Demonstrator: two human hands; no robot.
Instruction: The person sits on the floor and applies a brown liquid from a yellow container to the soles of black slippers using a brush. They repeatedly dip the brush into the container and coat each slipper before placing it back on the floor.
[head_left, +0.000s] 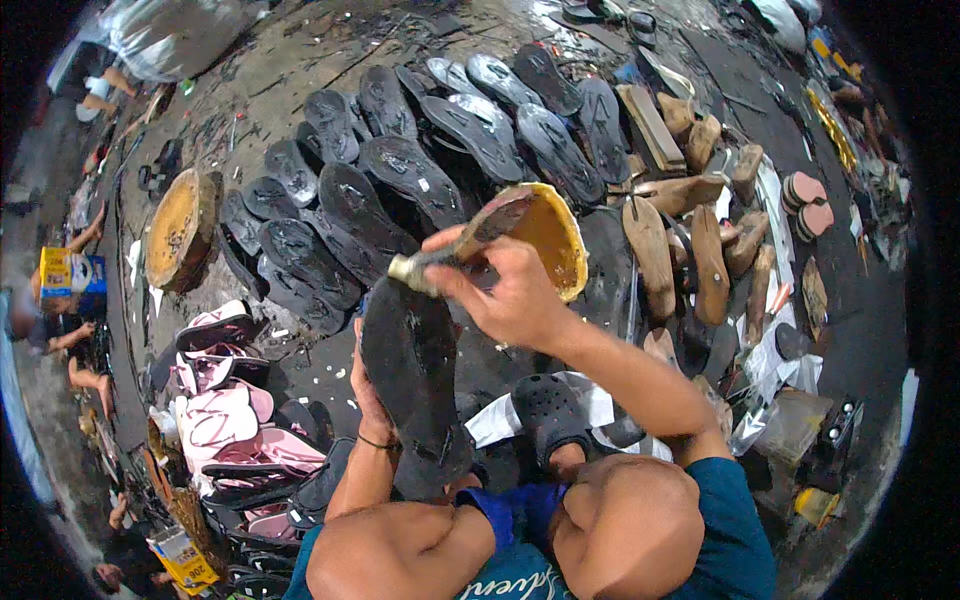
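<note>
My left hand (370, 390) is wrapped round the edge of a black shoe sole (408, 355), held upright over my lap with its toe end pointing away. In my right hand (510, 290) is a brush (495, 215) with a worn flat handle. Its pale bristle end lies against the toe end of the sole. Just behind that hand stands a tub of amber glue (550, 235) with a yellow rim, partly hidden by the hand and brush.
Many black sandals (400, 170) lie in rows ahead. Wooden shoe lasts (708, 262) are piled at the right. Pink and white sandals (225, 415) are heaped at the left, near a round wooden block (180, 230). Other people's limbs show at the far left.
</note>
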